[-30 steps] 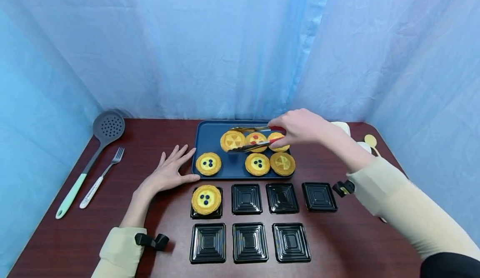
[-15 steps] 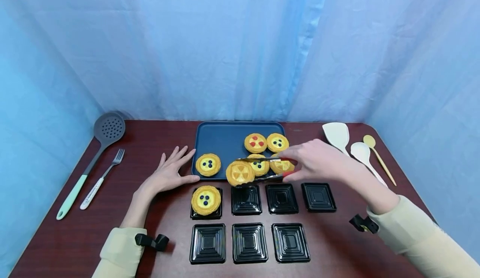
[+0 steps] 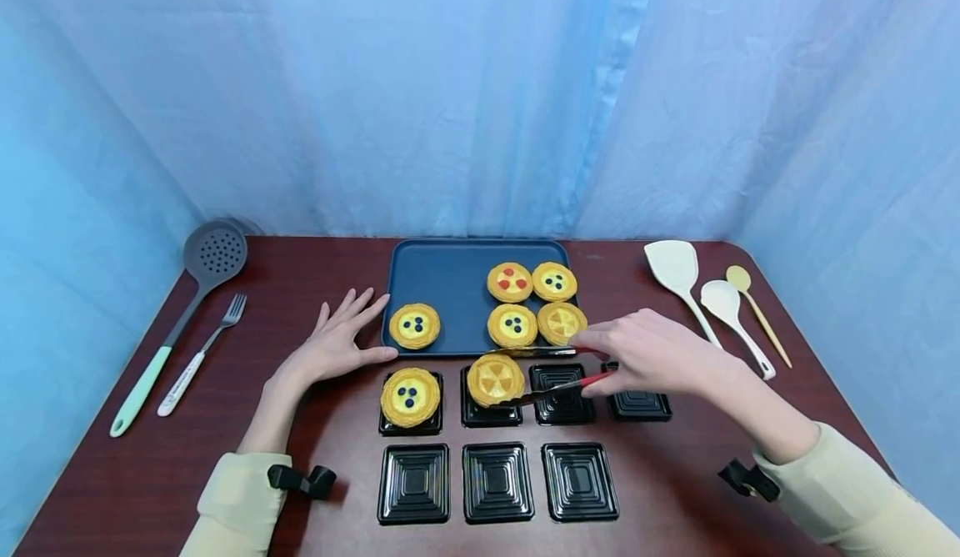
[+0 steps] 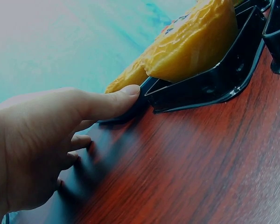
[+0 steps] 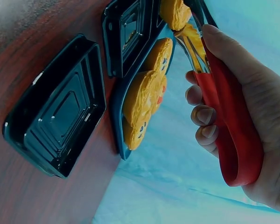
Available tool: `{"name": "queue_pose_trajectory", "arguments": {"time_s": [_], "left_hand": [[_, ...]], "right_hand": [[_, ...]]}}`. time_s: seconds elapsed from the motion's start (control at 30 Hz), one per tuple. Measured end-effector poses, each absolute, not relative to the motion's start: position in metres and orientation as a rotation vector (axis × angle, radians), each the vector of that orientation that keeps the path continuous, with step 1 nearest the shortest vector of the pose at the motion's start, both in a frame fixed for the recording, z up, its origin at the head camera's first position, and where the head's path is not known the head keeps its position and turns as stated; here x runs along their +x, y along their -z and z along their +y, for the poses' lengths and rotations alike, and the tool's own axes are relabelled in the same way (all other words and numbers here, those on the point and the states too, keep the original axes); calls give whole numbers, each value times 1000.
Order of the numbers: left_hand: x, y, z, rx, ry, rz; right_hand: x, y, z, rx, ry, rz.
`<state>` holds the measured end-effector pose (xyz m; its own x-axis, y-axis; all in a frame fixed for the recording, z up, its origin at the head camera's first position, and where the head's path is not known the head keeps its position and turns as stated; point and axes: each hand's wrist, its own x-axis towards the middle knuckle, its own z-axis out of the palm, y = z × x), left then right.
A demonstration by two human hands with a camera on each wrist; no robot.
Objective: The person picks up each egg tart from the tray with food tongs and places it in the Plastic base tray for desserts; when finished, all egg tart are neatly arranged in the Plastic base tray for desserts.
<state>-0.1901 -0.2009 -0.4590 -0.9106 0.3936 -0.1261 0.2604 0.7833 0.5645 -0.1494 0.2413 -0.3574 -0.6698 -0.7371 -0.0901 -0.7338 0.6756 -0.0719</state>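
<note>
we saw the right hand wrapped round red-handled tongs, whose arms flanked a wedge-topped tart just in front of the blue tray. the tart was over a black container; we could not tell whether it rested there. the left hand, fingers spread wide, touched the tray's left edge. we counted five other tarts on the tray, and noted a slotted turner and fork to its left, a white spatula to its right.
</note>
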Motion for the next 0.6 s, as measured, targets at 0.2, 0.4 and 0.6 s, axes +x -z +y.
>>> {"name": "queue_pose_trajectory", "arguments": {"time_s": [0.2,0.4,0.6], "left_hand": [[-191,458,-201,506,-809,2737],[-192,458,-201,502,-808,2736],[-192,458,-201,500,-811,2731]], "right_hand": [[-150,355,240,-1244,40,2762],[-150,354,236,-1269,19,2757],[-150,355,234,-1269,14,2752]]}}
